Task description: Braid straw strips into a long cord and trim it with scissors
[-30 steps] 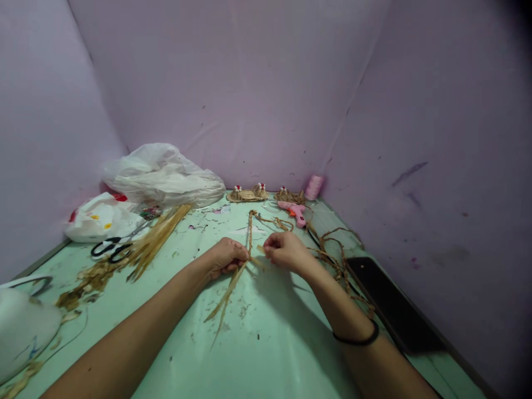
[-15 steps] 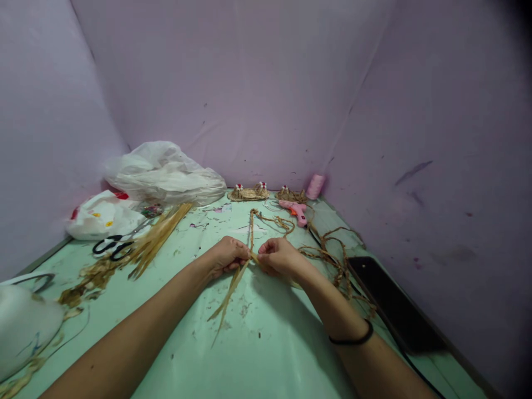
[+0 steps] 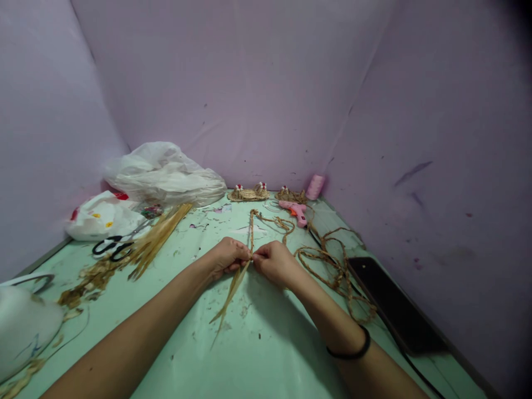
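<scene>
A brown braid of dried plant fibre (image 3: pixel 251 230) runs from the middle of the table toward me, and its near end lies between my hands. My left hand (image 3: pixel 230 256) is closed in a pinch on the fibre strips at that end. Loose pale strips (image 3: pixel 229 299) hang from under its fingers onto the green tabletop. Close beside it, my right hand (image 3: pixel 274 263) pinches at the same point, fingers together on a strip that they mostly hide. From the braid's far end, a long twisted length (image 3: pixel 318 260) trails to the right.
Black-handled scissors (image 3: pixel 114 246) and a bundle of dried strips (image 3: pixel 160 238) lie on the left, before plastic bags (image 3: pixel 162 172). A pink glue gun (image 3: pixel 296 211), pink thread spool (image 3: pixel 315 187) and woven pieces (image 3: pixel 248 193) are at the back. On the right lies a dark phone-like slab (image 3: pixel 394 305).
My right hand has moved slightly left and turned in, its fingers closing nearer my left fingertips. The strip that showed under it is now hidden. My left hand has hardly moved.
</scene>
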`<state>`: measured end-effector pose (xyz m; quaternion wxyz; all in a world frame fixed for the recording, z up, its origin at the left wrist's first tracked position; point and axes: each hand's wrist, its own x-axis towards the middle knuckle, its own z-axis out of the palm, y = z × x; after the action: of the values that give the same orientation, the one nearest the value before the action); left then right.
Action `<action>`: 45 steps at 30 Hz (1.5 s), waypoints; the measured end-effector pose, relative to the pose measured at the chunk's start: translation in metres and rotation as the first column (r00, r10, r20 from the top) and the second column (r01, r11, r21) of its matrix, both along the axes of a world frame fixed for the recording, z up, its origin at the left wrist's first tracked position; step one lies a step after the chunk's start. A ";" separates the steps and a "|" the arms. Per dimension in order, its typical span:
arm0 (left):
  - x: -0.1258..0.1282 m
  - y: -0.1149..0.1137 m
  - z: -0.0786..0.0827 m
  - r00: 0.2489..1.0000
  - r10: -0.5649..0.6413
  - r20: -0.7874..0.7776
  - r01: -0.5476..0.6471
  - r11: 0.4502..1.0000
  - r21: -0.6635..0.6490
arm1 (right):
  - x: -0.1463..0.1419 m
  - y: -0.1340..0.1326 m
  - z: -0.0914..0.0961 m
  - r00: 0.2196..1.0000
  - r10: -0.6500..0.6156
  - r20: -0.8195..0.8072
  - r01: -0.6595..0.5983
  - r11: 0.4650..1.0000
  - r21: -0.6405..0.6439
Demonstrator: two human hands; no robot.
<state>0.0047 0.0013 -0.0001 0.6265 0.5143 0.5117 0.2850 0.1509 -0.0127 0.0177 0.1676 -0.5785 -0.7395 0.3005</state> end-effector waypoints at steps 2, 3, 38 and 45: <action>0.000 0.000 0.000 1.000 0.000 0.004 0.000 1.000 -0.004 | -0.002 -0.001 -0.002 1.000 0.021 0.005 -0.021 1.000 0.017; 0.000 0.000 0.000 1.000 0.001 0.005 -0.001 1.000 -0.005 | -0.003 -0.001 -0.003 1.000 0.021 0.015 -0.022 1.000 0.022; 0.008 -0.001 -0.001 0.989 0.045 -0.139 -0.034 0.997 0.076 | -0.001 0.010 -0.015 0.851 -0.302 -0.429 0.102 0.897 -0.430; 0.008 -0.004 0.003 0.983 -0.007 -0.181 0.029 0.992 0.120 | 0.000 0.011 -0.018 0.830 -0.336 -0.445 0.125 0.890 -0.437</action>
<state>0.0127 -0.0029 0.0025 0.5475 0.5799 0.5433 0.2622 0.1506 -0.0020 -0.0002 0.2740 -0.5863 -0.5167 0.5605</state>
